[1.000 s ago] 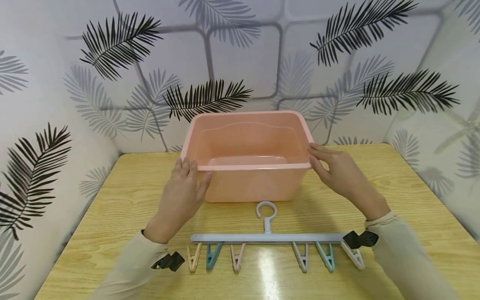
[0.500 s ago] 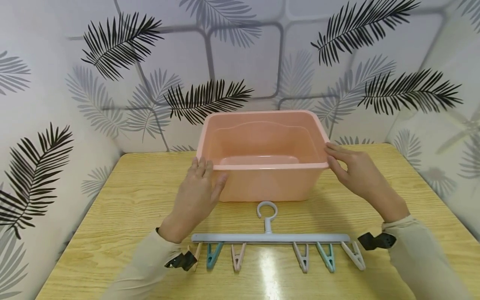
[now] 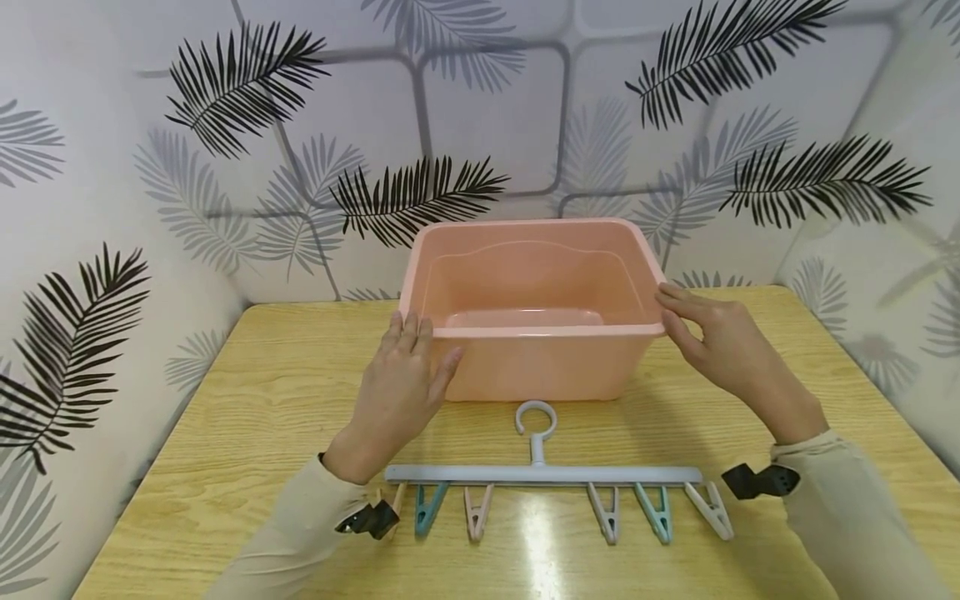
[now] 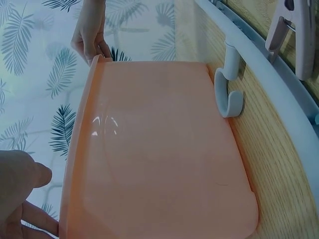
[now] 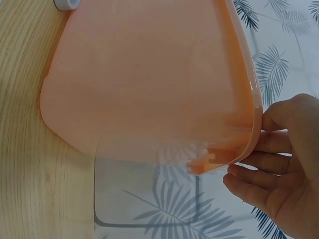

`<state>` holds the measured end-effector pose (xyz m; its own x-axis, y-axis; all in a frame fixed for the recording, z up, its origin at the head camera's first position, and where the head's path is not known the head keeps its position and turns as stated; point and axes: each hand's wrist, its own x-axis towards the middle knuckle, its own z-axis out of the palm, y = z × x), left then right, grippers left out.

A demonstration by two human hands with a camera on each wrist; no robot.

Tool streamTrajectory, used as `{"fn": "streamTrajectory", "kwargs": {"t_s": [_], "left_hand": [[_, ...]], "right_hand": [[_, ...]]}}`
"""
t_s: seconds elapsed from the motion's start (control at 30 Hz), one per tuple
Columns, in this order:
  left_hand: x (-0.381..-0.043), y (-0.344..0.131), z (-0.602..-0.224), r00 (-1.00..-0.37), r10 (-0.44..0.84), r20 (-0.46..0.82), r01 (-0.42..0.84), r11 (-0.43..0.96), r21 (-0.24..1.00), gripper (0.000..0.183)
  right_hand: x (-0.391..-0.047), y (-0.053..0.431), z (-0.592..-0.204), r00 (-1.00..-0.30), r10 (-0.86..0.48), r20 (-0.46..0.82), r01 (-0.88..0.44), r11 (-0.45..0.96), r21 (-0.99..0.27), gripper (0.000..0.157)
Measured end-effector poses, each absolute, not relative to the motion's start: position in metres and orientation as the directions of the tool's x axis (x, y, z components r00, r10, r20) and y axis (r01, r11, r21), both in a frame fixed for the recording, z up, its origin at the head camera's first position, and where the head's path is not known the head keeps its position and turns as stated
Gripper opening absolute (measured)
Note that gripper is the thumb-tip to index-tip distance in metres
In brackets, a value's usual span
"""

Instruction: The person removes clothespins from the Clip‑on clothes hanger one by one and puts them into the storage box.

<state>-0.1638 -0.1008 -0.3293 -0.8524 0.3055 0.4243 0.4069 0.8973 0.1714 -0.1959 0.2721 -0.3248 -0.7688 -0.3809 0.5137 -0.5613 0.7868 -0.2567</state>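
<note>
A pink plastic basin [image 3: 543, 367] stands on the table behind a pale grey clip hanger. My left hand [image 3: 397, 387] lies with straight fingers against the basin's front left corner, its thumb [image 4: 42, 175] standing off from the wall in the left wrist view. At the opposite front corner, the fingertips of my right hand [image 3: 712, 337] touch the outside of the rim. In the right wrist view the fingers [image 5: 269, 162] of that hand stretch out at the corner, fairly straight. Nothing shows inside the basin.
The hanger [image 3: 540, 475] lies in front of the basin, its hook [image 3: 536, 417] pointing towards it. Several coloured clips [image 3: 606, 512] hang along the bar; the left sleeve partly covers the yellow one. A leaf-patterned wall [image 3: 480, 108] rises behind the wooden table [image 3: 277, 392].
The basin has slid to the right along the table, both hands moving with it at its corners. In the last half second it shifted only slightly. The hanger stayed put.
</note>
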Motion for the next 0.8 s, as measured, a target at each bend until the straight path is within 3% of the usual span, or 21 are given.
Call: {"fn": "streamTrajectory", "kwargs": {"t_s": [0.43, 0.53, 0.67, 0.8], "left_hand": [[-0.165, -0.101, -0.329, -0.854, 0.320, 0.410, 0.428, 0.881, 0.203, 0.059], [-0.163, -0.106, -0.333, -0.824, 0.323, 0.465, 0.468, 0.851, 0.238, 0.058], [-0.154, -0.118, -0.343, -0.731, 0.343, 0.589, 0.545, 0.814, 0.202, 0.055], [-0.144, -0.126, -0.349, -0.716, 0.365, 0.596, 0.561, 0.809, 0.179, 0.051]], "right_hand": [[-0.195, 0.275, -0.324, -0.758, -0.366, 0.540, -0.562, 0.786, -0.257, 0.034], [-0.189, 0.274, -0.325, -0.669, -0.363, 0.649, -0.611, 0.766, -0.202, 0.033], [-0.179, 0.270, -0.324, -0.506, -0.378, 0.776, -0.677, 0.731, -0.086, 0.035], [-0.167, 0.267, -0.325, -0.467, -0.398, 0.789, -0.693, 0.720, -0.047, 0.056]]}}
